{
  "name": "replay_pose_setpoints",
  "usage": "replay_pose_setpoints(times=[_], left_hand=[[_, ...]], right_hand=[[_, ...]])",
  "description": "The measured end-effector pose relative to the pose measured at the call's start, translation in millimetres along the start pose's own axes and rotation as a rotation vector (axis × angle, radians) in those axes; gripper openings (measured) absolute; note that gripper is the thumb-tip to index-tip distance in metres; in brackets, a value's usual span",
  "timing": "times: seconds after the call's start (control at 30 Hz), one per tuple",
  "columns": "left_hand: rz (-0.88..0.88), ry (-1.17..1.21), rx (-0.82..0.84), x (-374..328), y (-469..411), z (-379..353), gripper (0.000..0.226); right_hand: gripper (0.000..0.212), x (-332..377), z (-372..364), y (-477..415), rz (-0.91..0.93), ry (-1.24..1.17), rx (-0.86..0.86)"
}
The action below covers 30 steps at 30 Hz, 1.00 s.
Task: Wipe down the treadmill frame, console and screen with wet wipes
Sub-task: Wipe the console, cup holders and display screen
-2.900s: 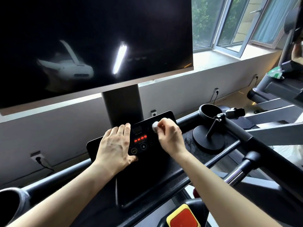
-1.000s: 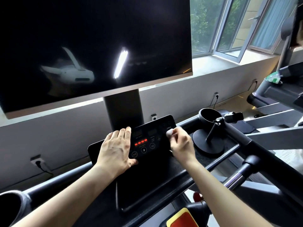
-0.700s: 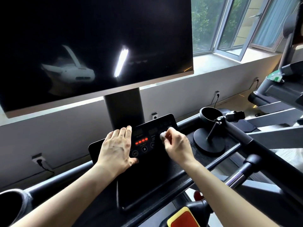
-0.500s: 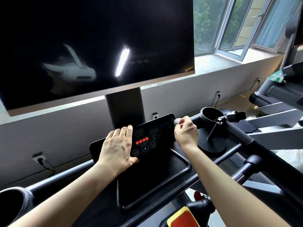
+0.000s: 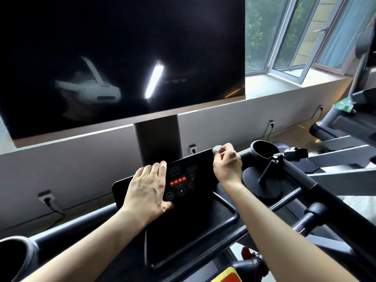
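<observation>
The screen (image 5: 122, 58) is not yet being wiped. The console panel (image 5: 189, 176) is being steadied by the left hand (image 5: 148, 188), laid flat with fingers extended. The panel's upper right corner is being wiped by the right hand (image 5: 226, 163), which is pinching a balled wet wipe (image 5: 216, 148). A second ago the button area was being wiped, so panel coverage is judged nearly complete.

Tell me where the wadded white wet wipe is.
Head view: the wipe is pinched in the right hand at the black console panel's top right corner.
</observation>
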<state>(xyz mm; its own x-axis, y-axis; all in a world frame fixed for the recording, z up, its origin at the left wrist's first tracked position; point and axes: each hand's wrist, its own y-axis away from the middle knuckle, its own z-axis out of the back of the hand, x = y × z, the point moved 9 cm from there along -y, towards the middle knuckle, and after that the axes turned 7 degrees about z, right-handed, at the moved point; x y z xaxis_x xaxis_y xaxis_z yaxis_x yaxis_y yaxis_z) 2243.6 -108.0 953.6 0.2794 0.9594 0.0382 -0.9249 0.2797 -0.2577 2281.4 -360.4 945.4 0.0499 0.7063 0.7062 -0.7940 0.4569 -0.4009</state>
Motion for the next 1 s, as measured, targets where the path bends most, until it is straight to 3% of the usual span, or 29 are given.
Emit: replay_pose_setpoints(times=[0.23, 0.3, 0.4, 0.47, 0.53, 0.63, 0.7, 0.9, 1.0], left_hand=[[0.0, -0.021, -0.008, 2.0, 0.0, -2.0, 0.125], [0.001, -0.016, -0.008, 1.2, -0.3, -0.6, 0.125], [0.002, -0.013, -0.002, 0.7, 0.0, -0.1, 0.124], [0.004, -0.015, 0.007, 0.1, 0.2, 0.5, 0.125], [0.004, -0.015, 0.008, 0.5, -0.5, -0.1, 0.125], [0.001, -0.009, 0.01, 1.6, -0.1, -2.0, 0.125], [0.001, 0.008, 0.013, 1.5, 0.5, -2.3, 0.124], [-0.012, 0.007, -0.007, 0.0, 1.3, -1.2, 0.124], [-0.016, 0.013, -0.018, 1.2, 0.4, -3.8, 0.124]], right_hand=[[0.011, 77.6, -40.7, 57.2, 0.399, -0.102, 0.228], [0.011, 58.1, -29.4, 40.7, 0.356, -0.069, 0.154], [0.01, 7.2, -3.6, 10.5, 0.099, 0.015, 0.017], [0.011, -0.8, 5.1, 14.0, 0.046, 0.055, -0.021], [0.008, 23.3, -1.1, 36.0, 0.183, 0.03, 0.014], [0.012, 66.4, -34.6, 90.4, 0.498, -0.056, 0.312], [0.015, 61.6, -37.5, 100.8, 0.583, -0.032, 0.363], [0.009, -38.4, 7.8, 40.2, 0.059, 0.003, 0.066], [0.004, -21.2, 1.9, 54.6, 0.061, -0.004, 0.055]])
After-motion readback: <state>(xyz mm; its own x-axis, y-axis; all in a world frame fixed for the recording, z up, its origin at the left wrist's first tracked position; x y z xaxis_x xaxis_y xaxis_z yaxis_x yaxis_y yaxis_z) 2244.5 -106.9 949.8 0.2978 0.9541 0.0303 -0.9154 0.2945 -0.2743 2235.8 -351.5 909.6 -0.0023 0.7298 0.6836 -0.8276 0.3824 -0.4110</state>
